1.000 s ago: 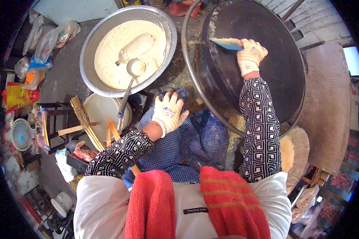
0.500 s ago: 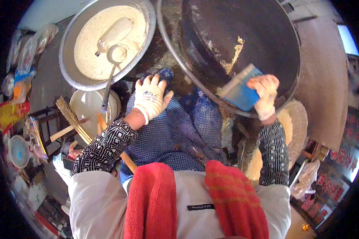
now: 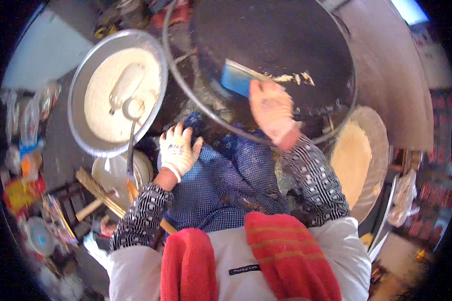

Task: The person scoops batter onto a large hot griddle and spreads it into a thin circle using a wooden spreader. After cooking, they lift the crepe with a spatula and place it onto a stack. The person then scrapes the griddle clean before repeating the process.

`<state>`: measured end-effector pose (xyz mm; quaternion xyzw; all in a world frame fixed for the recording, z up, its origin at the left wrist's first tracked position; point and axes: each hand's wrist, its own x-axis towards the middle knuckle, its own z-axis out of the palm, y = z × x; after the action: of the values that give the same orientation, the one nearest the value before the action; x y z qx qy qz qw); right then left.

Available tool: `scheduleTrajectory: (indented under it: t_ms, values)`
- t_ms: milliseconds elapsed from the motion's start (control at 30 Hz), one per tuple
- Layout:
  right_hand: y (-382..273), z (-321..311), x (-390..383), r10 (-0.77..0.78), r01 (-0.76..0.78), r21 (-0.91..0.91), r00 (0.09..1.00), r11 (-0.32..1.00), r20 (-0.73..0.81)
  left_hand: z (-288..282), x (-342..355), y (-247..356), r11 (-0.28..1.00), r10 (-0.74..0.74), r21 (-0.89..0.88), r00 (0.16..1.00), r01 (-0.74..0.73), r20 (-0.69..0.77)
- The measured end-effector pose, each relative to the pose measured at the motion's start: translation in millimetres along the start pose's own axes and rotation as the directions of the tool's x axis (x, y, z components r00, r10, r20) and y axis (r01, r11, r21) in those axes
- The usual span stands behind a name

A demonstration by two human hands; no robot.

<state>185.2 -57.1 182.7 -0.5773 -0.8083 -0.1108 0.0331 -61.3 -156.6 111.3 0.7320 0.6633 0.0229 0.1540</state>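
Note:
A blue scraper (image 3: 236,80) is gripped in my gloved right hand (image 3: 272,108), its edge against the dark round griddle (image 3: 271,30). Pale scraps of batter (image 3: 297,78) lie on the griddle just right of the blade. My left hand (image 3: 180,150), in a white glove, rests with fingers spread on my knee in blue checked cloth (image 3: 201,190). Beyond it stands a metal basin (image 3: 78,118) of beige batter (image 3: 98,95). A ladle (image 3: 131,135) and a clear scoop-like piece (image 3: 128,85) sit in that batter.
A round tray (image 3: 376,145) holding a flat tan round (image 3: 351,155) stands to the right, by the griddle. Left of my knee are a white bucket (image 3: 145,170), a small brush (image 3: 93,185) and a wooden T-shaped stick (image 3: 89,209). Plastic bags (image 3: 32,110) lie at the far left.
My right hand has swept the scraper leftward across the griddle from its near right rim. The batter strip there now lies as separate scraps. My left hand stays on my knee; the view has shifted.

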Motion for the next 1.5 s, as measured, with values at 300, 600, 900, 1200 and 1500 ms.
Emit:
scheduleTrajectory:
  t_ms: [300,600,900,1200,1500]
  values:
    - [143,20,32,0.513,-0.475,-0.255,0.852,0.842,0.104,0,9,3,0.995,0.065,0.086,0.995,-0.058,-0.08]
    - [264,-76,-445,0.837,-0.46,0.831,0.28,-0.312,0.469,-4,21,16,0.991,0.114,-0.054,0.985,-0.122,-0.126]
    - [-45,36,-739,0.546,0.118,0.678,-0.501,-0.725,0.671,-42,72,12,0.889,0.403,0.062,0.713,-0.454,-0.574]
    - [62,5,-716,0.829,-0.826,0.061,-0.559,-0.56,0.031,-36,92,98,0.604,0.576,0.567,0.798,-0.561,0.177]
    - [107,42,-734,0.925,-0.911,-0.337,-0.317,-0.237,0.207,22,-7,295,0.914,0.264,0.305,0.963,-0.268,0.056]
